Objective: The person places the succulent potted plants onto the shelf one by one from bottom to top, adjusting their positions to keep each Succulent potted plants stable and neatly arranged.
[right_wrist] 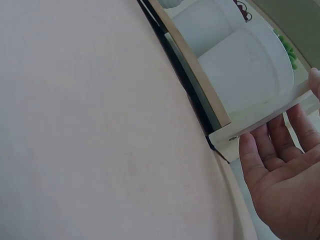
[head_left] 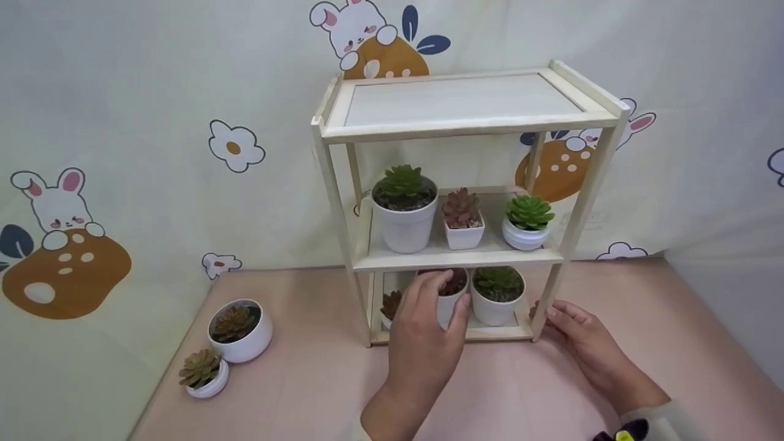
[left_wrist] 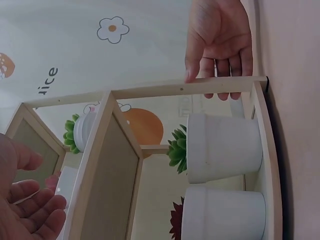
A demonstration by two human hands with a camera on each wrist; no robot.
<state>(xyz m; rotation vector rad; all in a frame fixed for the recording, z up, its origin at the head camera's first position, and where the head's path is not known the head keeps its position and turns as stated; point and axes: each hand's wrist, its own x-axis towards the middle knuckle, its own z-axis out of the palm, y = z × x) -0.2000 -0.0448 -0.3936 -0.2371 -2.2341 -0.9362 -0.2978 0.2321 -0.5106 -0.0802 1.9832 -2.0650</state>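
A wooden shelf rack (head_left: 465, 128) stands against the back cloth with small potted succulents on its two lower levels. My left hand (head_left: 425, 324) hovers before the lower level, fingers loosely bent and holding nothing. It partly hides a white pot with a reddish succulent (head_left: 452, 300) and a smaller reddish plant (head_left: 391, 303). Beside these is a white pot with a green succulent (head_left: 497, 300). Low on the rack's right post, my right hand (head_left: 585, 346) grips the wood between thumb and fingers; the right wrist view shows the fingers (right_wrist: 285, 135) against the post.
On the middle level stand a large white pot (head_left: 407, 226), a square pot with a reddish succulent (head_left: 463, 233) and a small ribbed pot (head_left: 525, 236). A round white pot (head_left: 251, 343) and a smaller ribbed pot (head_left: 211, 384) sit on the table at left.
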